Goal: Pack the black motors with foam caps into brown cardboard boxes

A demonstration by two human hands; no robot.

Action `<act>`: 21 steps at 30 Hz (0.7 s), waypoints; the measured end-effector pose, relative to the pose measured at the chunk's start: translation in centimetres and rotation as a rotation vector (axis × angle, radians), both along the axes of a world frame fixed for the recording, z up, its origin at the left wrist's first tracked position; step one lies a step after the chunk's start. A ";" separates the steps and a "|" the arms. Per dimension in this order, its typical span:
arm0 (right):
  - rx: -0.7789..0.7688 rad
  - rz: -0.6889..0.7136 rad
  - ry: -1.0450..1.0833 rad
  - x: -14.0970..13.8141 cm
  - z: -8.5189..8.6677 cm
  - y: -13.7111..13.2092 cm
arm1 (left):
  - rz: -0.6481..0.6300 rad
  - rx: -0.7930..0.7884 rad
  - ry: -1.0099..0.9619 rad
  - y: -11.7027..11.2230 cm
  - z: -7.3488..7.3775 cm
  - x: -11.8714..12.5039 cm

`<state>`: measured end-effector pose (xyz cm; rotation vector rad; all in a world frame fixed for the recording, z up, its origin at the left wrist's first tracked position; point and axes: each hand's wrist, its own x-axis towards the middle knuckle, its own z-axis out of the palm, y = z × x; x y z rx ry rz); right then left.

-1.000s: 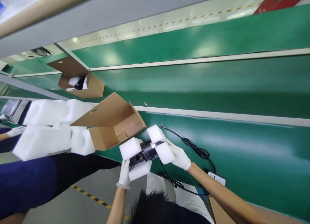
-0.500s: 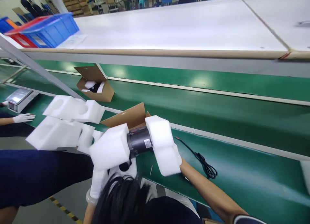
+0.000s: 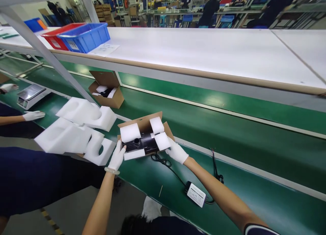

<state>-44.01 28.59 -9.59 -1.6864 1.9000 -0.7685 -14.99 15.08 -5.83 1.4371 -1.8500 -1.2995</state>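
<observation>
Lowered since the earlier view, the black cylindrical device [image 3: 144, 143] now lies inside the open cardboard carton [image 3: 144, 121], with white foam blocks [image 3: 130, 132] fitted around it. We find its long axis running across our view, roughly left to right, with a round port facing up near the left end; the device sits between the two hands, and neither is clearly nearer. The person's left hand [image 3: 117, 156], in a white glove, is at that port end, its fingers pressed together against the near edge; the right hand [image 3: 177, 152], also gloved, is at the other end, its fingers [image 3: 171, 149] held together against a foam block; we cannot tell whether either hand is pinching. A black cable [image 3: 163, 161] trails from the carton across the green conveyor belt [image 3: 254, 167] to a white-labelled power adapter [image 3: 195, 195]; further left, loose foam packing inserts [image 3: 73, 111] lie between the carton and a co-worker's gloved hand [image 3: 34, 115].
</observation>
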 end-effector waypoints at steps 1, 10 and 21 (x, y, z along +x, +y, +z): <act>-0.026 -0.029 0.011 -0.6 0.7 0.3 | -0.010 -0.038 -0.036 0.0 0.5 0.3; 0.004 0.399 0.478 -3.1 8.7 -4.3 | -0.459 -0.700 -0.596 1.1 5.1 -2.9; 0.432 0.384 0.661 1.7 5.0 -10.0 | -0.435 -0.440 -0.956 -1.1 -0.8 -6.4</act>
